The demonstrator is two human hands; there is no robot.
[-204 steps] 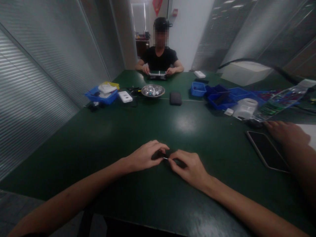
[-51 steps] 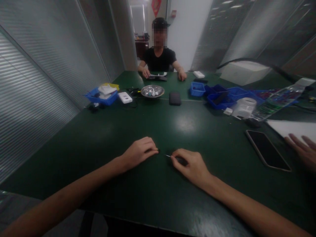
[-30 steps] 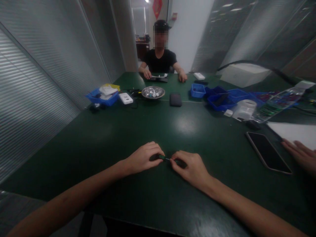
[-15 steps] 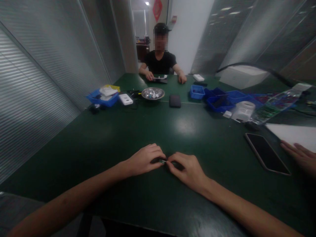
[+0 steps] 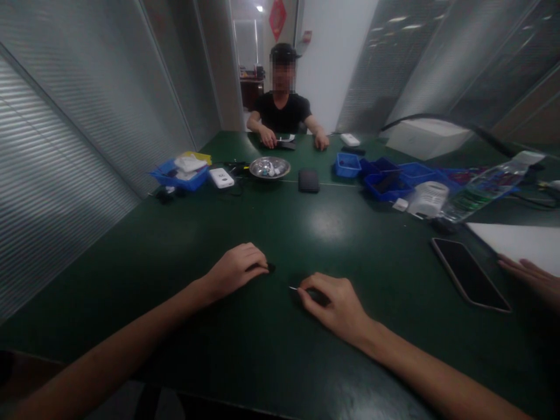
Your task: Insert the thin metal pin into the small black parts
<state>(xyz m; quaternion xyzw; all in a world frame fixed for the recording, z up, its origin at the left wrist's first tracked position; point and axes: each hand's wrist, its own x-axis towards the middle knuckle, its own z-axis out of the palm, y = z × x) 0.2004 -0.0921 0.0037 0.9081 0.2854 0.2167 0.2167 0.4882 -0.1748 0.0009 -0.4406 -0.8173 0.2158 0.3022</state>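
Though blurred, seemingly light, stiff, slippery: thin pin pinched tight in right hand at three o'clock, dark piece nipped by left hand at nine; grip mid-shaft.

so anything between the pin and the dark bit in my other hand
Nothing visible: just bare table between the pin in the right hand and the dark bit held by the left hand.

A dark green matte table bears the left hand and right hand near its front edge. Across the far half lie a blue plastic bin of white packets, a white boxy device, a round metal bowl, a black rectangular case and a cluster of blue plastic trays. A black-screened phone and a white paper sheet lie at the right.
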